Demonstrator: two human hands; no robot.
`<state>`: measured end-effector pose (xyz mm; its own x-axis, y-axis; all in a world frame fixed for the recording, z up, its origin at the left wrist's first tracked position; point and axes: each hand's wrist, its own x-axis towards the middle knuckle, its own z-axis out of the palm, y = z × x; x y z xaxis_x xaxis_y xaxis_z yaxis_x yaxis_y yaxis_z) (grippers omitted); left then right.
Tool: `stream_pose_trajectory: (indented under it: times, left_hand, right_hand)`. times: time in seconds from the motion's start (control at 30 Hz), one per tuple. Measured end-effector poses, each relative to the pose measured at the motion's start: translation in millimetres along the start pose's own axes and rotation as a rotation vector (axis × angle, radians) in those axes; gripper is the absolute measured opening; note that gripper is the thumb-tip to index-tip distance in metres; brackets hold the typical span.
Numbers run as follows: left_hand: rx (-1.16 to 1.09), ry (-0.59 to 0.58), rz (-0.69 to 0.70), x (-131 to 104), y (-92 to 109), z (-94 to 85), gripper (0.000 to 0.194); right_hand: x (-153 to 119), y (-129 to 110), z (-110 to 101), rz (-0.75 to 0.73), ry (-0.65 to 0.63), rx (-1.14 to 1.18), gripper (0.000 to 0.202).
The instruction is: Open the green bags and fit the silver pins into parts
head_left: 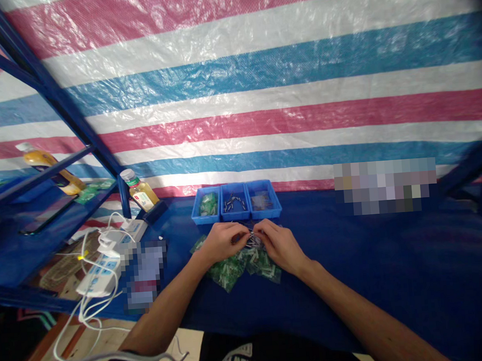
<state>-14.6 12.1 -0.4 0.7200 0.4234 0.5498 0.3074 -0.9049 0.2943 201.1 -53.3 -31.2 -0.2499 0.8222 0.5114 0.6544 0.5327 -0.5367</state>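
My left hand (pixel 225 241) and my right hand (pixel 277 243) meet over the blue table, fingertips pinched close together. What lies between the fingertips is too small to make out. Beneath and in front of them are green plastic bags (pixel 227 272) and a clearer bag of small pale pieces (pixel 264 263). Just beyond my hands, three blue bins stand side by side. The left bin (pixel 201 219) holds small green packets, the middle bin (pixel 235 216) dark and silvery pin-like pieces, and the right bin (pixel 267 214) small clear packets.
White power strips (pixel 97 276) with tangled white cables lie at the left, near a blurred flat object (pixel 148 272). A capped bottle (pixel 142 194) stands by the blue frame (pixel 65 118). Another blurred object (pixel 384 186) is at the back right. A striped sheet (pixel 257 64) hangs behind.
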Motion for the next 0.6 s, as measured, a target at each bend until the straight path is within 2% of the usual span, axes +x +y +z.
stream_pose_trajectory:
  times: [0.6]
  left_hand:
    - [-0.002, -0.01, -0.005, 0.4, 0.1, -0.4, 0.016]
  right_hand:
    - [1.5, -2.4, -2.2, 0.032, 0.041, -0.029, 0.017]
